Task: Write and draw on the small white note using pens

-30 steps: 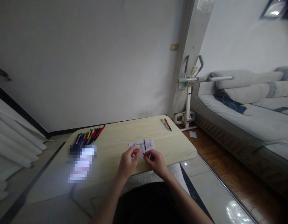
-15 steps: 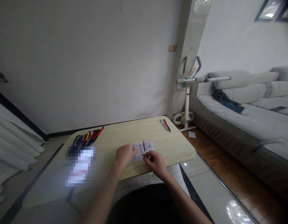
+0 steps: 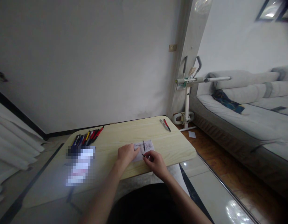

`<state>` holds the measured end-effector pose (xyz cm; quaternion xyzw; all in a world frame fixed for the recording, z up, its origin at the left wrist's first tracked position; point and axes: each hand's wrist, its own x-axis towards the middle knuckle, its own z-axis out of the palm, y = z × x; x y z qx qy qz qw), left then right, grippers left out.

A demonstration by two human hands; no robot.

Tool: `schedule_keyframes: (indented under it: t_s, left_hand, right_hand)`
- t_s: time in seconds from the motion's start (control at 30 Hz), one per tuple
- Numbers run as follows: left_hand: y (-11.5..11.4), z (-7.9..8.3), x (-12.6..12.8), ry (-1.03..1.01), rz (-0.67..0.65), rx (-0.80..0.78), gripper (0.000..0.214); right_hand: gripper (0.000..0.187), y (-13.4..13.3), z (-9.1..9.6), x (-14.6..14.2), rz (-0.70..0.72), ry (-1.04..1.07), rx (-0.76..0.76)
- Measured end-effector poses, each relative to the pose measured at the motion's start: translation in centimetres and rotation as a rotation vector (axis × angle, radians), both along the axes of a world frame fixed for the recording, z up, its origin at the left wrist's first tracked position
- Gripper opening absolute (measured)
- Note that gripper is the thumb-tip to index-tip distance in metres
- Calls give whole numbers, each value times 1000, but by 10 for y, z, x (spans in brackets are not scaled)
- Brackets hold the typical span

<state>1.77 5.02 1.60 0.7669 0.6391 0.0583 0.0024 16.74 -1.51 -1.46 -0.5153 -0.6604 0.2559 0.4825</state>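
Pinching a small dark piece [image 3: 143, 155] between thumb and fingertips, the right hand [image 3: 155, 160] hovers over or rests on the lower right of a marked sheet of paper [image 3: 149, 145]; contact is unclear. The paper lies on the pale counter [image 3: 127, 132], between the two hands. The left hand [image 3: 127, 153] lies over its left side, thumb towards the middle, though I cannot tell whether its other fingers are curled or flat. A slim dark stick [image 3: 144, 145] lies across the paper, just beyond the pinched piece.

I would expect the piece to be light, stiff and a little slippery, best gripped near its middle; most of it is hidden by the hand. The paper should be thin, soft and easily creased, so steady it flat near an edge. The stick probably rolls; pinch it midway.
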Motion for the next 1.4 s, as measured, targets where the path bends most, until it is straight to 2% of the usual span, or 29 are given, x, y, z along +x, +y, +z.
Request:
schedule_keyframes:
  t_s: [0.2, 0.3, 0.4, 0.5, 0.63, 0.73, 0.93, 1.4]
  left_hand:
    - [1, 5, 1, -48, -1, -40, 33]
    - [3, 9, -5, -172, -23, -27, 28]
    - [4, 12, -15, -512, -112, -9, 30]
    - [1, 12, -22, -925, -171, -80, 33]
    - [-11, 5, -23, -1338, -66, -146, 33]
    - [-22, 0, -18, -1500, -30, -160, 29]
    - [-36, -10, -6, -1614, -25, -135, 25]
    - [-41, -21, -5, -1545, -98, -110, 22]
  right_hand:
    - [8, 1, -1, 0, -2, -7, 1]
    - [9, 1, -1, 0, 1, -5, -4]
    - [9, 0, -1, 0, 11, -5, -14]
    - [9, 0, -2, 0, 9, -6, -18]
    - [9, 1, -3, 0, -1, -16, -9]
    - [9, 1, -4, -1, -1, -19, -3]
    - [9, 2, -6, 0, 0, -20, -2]
    - [9, 1, -6, -3, 12, -75, -3]
